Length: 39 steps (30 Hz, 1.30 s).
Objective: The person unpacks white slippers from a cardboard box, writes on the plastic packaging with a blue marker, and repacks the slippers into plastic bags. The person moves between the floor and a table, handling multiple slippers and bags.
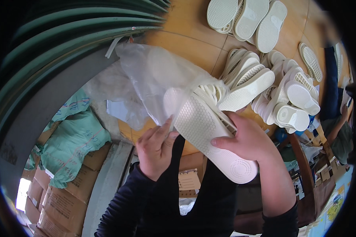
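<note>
Off-white shoe soles are stacked at a slant in front of me, the top one showing a honeycomb tread and a ringed heel. My right hand grips them round the middle, thumb on top and fingers hidden beneath. The far ends of the soles sit inside a clear plastic bag, whose mouth lies across them. At the near left of that mouth, my left hand pinches the bag's edge between thumb and fingers, beside the top sole.
Piles of white soles lie on the tan tabletop beyond and to the right. Green ridged panels rise at far left. Green sacks rest on cardboard boxes at lower left. Another person's hand shows at far right.
</note>
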Each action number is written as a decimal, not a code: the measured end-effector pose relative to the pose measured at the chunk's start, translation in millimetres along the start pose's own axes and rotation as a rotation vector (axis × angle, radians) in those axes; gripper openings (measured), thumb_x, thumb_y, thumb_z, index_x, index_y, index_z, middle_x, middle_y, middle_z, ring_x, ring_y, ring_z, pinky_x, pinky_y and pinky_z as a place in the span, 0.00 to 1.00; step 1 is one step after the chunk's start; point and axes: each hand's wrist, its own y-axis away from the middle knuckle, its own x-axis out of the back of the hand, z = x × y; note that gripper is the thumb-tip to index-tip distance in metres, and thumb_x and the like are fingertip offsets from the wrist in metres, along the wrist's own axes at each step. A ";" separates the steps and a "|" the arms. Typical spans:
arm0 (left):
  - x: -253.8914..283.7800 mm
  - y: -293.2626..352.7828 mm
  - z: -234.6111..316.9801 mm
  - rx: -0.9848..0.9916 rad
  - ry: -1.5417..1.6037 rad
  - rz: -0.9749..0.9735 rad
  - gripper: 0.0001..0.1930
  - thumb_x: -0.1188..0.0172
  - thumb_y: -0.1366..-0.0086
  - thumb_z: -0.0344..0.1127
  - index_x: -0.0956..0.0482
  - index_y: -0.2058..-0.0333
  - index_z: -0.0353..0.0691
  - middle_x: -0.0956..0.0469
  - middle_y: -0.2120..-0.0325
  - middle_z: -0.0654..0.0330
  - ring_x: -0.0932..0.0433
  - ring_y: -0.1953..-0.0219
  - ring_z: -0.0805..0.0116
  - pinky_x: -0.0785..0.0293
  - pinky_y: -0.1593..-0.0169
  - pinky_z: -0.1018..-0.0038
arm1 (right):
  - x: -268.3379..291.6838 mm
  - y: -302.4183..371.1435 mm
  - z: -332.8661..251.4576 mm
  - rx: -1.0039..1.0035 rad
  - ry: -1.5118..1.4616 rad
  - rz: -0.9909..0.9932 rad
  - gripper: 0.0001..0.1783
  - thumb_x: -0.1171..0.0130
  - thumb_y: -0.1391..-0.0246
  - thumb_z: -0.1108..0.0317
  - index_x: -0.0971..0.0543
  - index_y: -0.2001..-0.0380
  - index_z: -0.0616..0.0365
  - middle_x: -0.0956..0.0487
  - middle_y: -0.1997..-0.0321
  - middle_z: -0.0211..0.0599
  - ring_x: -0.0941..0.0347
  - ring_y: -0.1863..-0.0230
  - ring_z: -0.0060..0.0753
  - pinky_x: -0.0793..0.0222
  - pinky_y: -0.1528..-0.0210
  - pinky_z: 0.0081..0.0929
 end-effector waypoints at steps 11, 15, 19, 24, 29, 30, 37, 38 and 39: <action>-8.6 1.2 9.4 0.244 0.086 0.039 0.18 0.41 0.30 0.33 0.22 0.45 0.31 0.17 0.66 0.46 0.16 0.67 0.62 0.23 0.62 0.72 | -22.4 -106.0 -34.3 0.059 -0.263 0.006 0.43 0.30 0.56 0.48 0.27 0.45 0.74 0.19 0.50 0.60 0.21 0.47 0.53 0.27 0.45 0.37; -0.3 -0.4 6.4 0.190 0.071 0.026 0.18 0.43 0.29 0.34 0.23 0.45 0.28 0.16 0.66 0.46 0.16 0.65 0.63 0.24 0.60 0.73 | -19.0 -108.7 -35.8 0.221 -0.288 -0.129 0.46 0.28 0.59 0.47 0.27 0.44 0.72 0.19 0.49 0.58 0.20 0.47 0.49 0.26 0.47 0.34; -11.6 1.3 16.2 0.160 0.165 0.001 0.17 0.44 0.28 0.34 0.22 0.47 0.28 0.18 0.71 0.50 0.18 0.70 0.65 0.26 0.63 0.73 | -22.9 -134.7 -56.9 0.047 -0.264 0.010 0.43 0.27 0.61 0.44 0.22 0.51 0.73 0.18 0.54 0.59 0.18 0.53 0.52 0.24 0.52 0.38; 6.1 -18.1 1.5 0.418 0.582 0.350 0.13 0.48 0.24 0.38 0.23 0.66 0.37 0.29 0.76 0.72 0.34 0.75 0.82 0.38 0.71 0.80 | -54.2 -106.5 -46.9 0.236 -0.678 0.284 0.42 0.31 0.52 0.47 0.27 0.47 0.77 0.22 0.49 0.64 0.24 0.45 0.57 0.29 0.43 0.42; 12.0 -17.8 3.7 0.397 0.499 0.289 0.16 0.49 0.23 0.40 0.21 0.62 0.33 0.29 0.77 0.70 0.34 0.75 0.81 0.38 0.70 0.81 | -119.0 -86.5 -50.1 0.578 -0.419 0.767 0.47 0.39 0.44 0.55 0.47 0.32 0.74 0.42 0.33 0.71 0.44 0.32 0.72 0.46 0.30 0.55; 8.9 -16.3 6.4 0.352 0.363 0.275 0.16 0.49 0.23 0.40 0.20 0.61 0.32 0.29 0.78 0.70 0.34 0.75 0.81 0.39 0.70 0.81 | -119.1 -98.8 -51.0 0.559 -0.274 0.801 0.47 0.40 0.43 0.53 0.47 0.32 0.74 0.42 0.32 0.72 0.46 0.30 0.71 0.49 0.30 0.58; 17.7 -19.6 -9.5 0.306 0.245 0.177 0.18 0.46 0.26 0.41 0.23 0.68 0.30 0.32 0.83 0.68 0.38 0.76 0.80 0.39 0.73 0.75 | -111.7 -110.6 -67.8 0.395 0.155 0.693 0.48 0.48 0.37 0.41 0.48 0.29 0.66 0.49 0.26 0.67 0.55 0.24 0.69 0.59 0.28 0.66; 20.1 -20.1 -12.2 0.270 0.158 0.117 0.17 0.46 0.26 0.40 0.23 0.68 0.30 0.32 0.83 0.67 0.38 0.76 0.80 0.39 0.73 0.75 | -106.4 -106.8 -66.4 0.381 0.145 0.601 0.47 0.49 0.36 0.40 0.47 0.28 0.64 0.50 0.25 0.66 0.54 0.24 0.68 0.57 0.27 0.63; 24.0 -19.3 -13.5 0.235 0.069 0.037 0.17 0.46 0.26 0.40 0.24 0.68 0.29 0.31 0.83 0.66 0.38 0.77 0.80 0.40 0.73 0.76 | -104.4 -101.9 -68.3 0.355 0.140 0.532 0.47 0.48 0.37 0.41 0.47 0.28 0.65 0.50 0.25 0.66 0.54 0.24 0.68 0.55 0.27 0.62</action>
